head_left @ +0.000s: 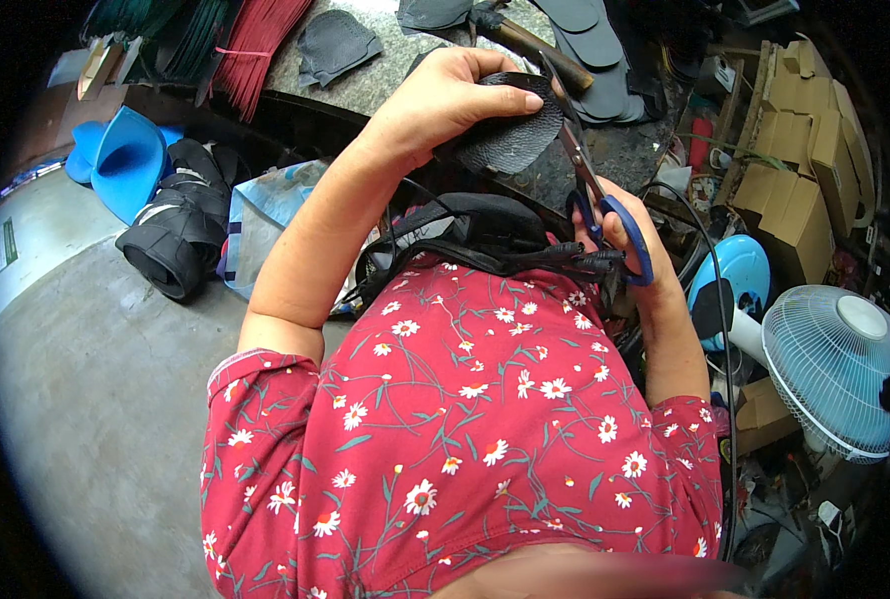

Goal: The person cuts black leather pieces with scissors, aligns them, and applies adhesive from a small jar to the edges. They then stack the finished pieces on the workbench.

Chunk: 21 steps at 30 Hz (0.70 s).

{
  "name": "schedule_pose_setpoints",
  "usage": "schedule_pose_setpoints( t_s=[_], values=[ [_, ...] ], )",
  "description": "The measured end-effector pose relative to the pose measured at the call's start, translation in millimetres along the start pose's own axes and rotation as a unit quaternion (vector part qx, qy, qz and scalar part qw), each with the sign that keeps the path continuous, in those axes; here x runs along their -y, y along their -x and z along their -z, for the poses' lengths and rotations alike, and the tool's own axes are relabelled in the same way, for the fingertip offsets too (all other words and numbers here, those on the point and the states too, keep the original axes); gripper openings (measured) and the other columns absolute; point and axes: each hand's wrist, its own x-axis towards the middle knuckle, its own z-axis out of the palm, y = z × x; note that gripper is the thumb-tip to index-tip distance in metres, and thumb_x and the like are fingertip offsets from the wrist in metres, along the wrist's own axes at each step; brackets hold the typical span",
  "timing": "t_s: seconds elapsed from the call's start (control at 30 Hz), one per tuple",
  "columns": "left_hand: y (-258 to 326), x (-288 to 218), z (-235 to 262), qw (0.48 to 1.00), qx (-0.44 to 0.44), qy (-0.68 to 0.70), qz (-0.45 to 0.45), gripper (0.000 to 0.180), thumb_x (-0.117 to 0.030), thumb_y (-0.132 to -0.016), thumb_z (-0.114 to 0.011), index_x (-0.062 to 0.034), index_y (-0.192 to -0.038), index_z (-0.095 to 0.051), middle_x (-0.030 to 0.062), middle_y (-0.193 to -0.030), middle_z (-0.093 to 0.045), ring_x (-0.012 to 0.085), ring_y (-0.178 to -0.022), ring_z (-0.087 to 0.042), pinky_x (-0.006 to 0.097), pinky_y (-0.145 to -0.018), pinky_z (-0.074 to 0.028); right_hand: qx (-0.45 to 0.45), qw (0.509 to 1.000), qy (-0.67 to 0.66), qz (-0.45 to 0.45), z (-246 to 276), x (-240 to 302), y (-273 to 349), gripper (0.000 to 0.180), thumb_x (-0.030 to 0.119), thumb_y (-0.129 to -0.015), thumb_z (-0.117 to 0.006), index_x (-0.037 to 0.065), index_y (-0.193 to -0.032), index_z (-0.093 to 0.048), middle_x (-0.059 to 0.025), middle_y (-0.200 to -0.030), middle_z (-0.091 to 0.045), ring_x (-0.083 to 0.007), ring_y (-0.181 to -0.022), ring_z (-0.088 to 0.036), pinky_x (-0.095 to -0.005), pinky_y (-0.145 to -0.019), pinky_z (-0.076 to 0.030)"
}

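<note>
My left hand (445,105) pinches a rounded piece of black, grainy leather (513,140) between thumb and fingers, with the thumb on its top. At the right edge of that piece are the metal blades of a pair of scissors (641,250) with blue handles. My right hand (624,215) is closed round the handles, fingers through the loops. Whether the blades bite into the leather I cannot tell. Both hands are close together over the near edge of the worktable (410,45).
On the table lie a hammer (535,50), a stack of dark flat pieces (604,85), loose dark pieces (335,48) and bundled red strips (255,50). Blue curved sheets (130,165) and black rolls (180,220) stand at the left. A fan (829,369) and cardboard boxes (789,205) are at the right.
</note>
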Motion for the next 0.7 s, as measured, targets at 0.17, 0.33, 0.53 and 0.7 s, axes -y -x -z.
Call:
schedule_pose_setpoints(
  t_s=[0.17,0.33,0.53,0.7],
  values=[
    [2.3,-2.5,-0.9,1.0,0.012,-0.002,-0.003,0.017,-0.014,-0.08,-0.074,-0.0032,-0.089,-0.063,0.0016,-0.08,-0.065,0.0067,-0.068,-0.06,0.021,-0.064,-0.049,0.011,1.0,0.0,0.003,-0.8,-1.9,-1.5,0.067,0.067,-0.081,-0.06,0.002,-0.094,-0.053,0.0006,-0.076,-0.05,-0.0062,-0.065,-0.047,-0.0193,-0.057,-0.037],
    [3.0,-3.5,-0.1,0.998,-0.019,-0.041,-0.044,0.025,-0.009,-0.076,-0.077,-0.0023,-0.09,-0.057,0.0071,-0.078,-0.066,0.0091,-0.068,-0.061,0.022,-0.06,-0.05,-0.024,0.997,0.059,-0.039,4.0,-0.7,0.2,0.086,0.077,-0.067,-0.064,0.001,-0.104,-0.055,0.0002,-0.08,-0.053,-0.0072,-0.066,-0.05,-0.0192,-0.057,-0.039],
    [1.8,-3.1,4.3,0.997,-0.001,-0.067,-0.034,0.03,-0.009,-0.075,-0.078,-0.0047,-0.086,-0.05,0.0069,-0.075,-0.065,0.0093,-0.065,-0.061,0.022,-0.054,-0.048,-0.007,0.993,0.036,-0.11,10.5,1.4,5.6,0.084,0.076,-0.066,-0.067,0.001,-0.104,-0.056,0.0002,-0.081,-0.054,-0.0064,-0.066,-0.05,-0.0196,-0.057,-0.04],
    [-0.3,1.3,2.2,0.994,-0.021,-0.079,-0.07,0.03,-0.009,-0.076,-0.077,-0.0051,-0.087,-0.05,0.0062,-0.075,-0.065,0.0087,-0.065,-0.061,0.022,-0.054,-0.048,-0.027,0.995,0.042,-0.082,9.2,-1.1,6.0,0.081,0.074,-0.066,-0.069,0.002,-0.1,-0.056,-0.0002,-0.081,-0.055,-0.0067,-0.066,-0.051,-0.0197,-0.056,-0.042]
  ],
)
